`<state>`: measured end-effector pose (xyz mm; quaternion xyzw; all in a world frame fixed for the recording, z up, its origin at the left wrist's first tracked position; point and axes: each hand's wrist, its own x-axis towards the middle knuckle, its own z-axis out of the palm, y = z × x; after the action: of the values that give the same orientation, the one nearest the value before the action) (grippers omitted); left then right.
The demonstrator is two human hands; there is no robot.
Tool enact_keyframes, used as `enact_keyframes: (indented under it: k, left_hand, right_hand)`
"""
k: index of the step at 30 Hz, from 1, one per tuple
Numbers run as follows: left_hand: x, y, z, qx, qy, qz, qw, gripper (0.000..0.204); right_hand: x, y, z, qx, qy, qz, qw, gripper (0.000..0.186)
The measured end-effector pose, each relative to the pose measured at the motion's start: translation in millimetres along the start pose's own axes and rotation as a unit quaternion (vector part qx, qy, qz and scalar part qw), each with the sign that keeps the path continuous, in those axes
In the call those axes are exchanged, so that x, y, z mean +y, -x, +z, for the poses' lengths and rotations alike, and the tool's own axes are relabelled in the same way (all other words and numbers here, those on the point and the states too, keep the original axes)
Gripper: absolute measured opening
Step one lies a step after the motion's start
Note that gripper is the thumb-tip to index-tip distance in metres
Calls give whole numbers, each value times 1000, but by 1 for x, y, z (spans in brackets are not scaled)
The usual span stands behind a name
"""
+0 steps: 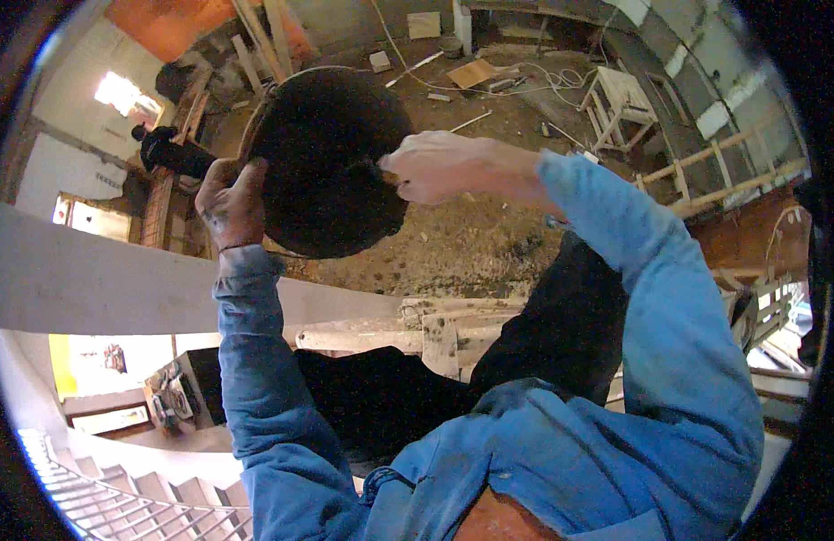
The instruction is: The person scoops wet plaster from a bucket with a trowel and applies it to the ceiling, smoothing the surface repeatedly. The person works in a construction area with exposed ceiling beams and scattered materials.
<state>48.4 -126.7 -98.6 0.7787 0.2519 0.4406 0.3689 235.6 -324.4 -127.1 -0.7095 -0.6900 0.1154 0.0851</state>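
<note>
A large round black bucket (331, 171), its mouth facing me, hangs in front of me above the ground. My left hand (234, 203) is closed on its left rim, the thumb over the edge. At the bucket's right side is my right hand (444, 167), with its fingers curled together. Something small and dark shows by those fingertips, against the bucket's black inside; its kind cannot be made out. The inside is too dark to show any contents. Blue sleeves cover both my arms.
A pale ledge (101, 279) runs at the left, above a staircase (137, 487). Another person (169, 151) in dark clothes is at far left. Below lies a dirt floor with a white wooden stand (622, 99), cardboard (471, 72) and cable. A wooden railing (723, 185) stands at right.
</note>
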Motion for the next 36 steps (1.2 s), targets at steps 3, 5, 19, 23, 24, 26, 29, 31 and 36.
enact_keyframes:
  k: [3,5,19,23,24,26,29,31,36]
  left_hand:
    - [2,0,4,-25,-5,12,1000,15]
    - [1,1,11,-32,4,24,999,16]
    - [-8,1,20,-30,-5,-46,998,11]
    - [-8,0,14,-5,-14,-50,999,16]
    - [-7,0,11,-11,-32,-53,998,19]
    - [-6,0,10,-14,-51,-52,997,23]
    - [-5,2,12,-7,-47,-49,998,25]
    - [-4,3,15,3,-36,-46,998,26]
    - [-3,5,20,-1,-27,-64,998,26]
  right_hand:
    - [-8,7,2,-65,-231,57,969,32]
    - [-11,7,3,-177,-406,72,894,33]
    - [-19,27,5,-4,141,4,990,31]
    - [-28,37,5,-54,76,-23,995,29]
    - [-27,39,1,-43,63,-27,997,29]
    - [-20,43,-13,-27,84,2,996,28]
    - [-9,43,-33,-14,181,50,982,23]
    - [-8,41,-37,-20,175,43,983,22]
    - [-29,28,-15,8,211,-44,977,19]
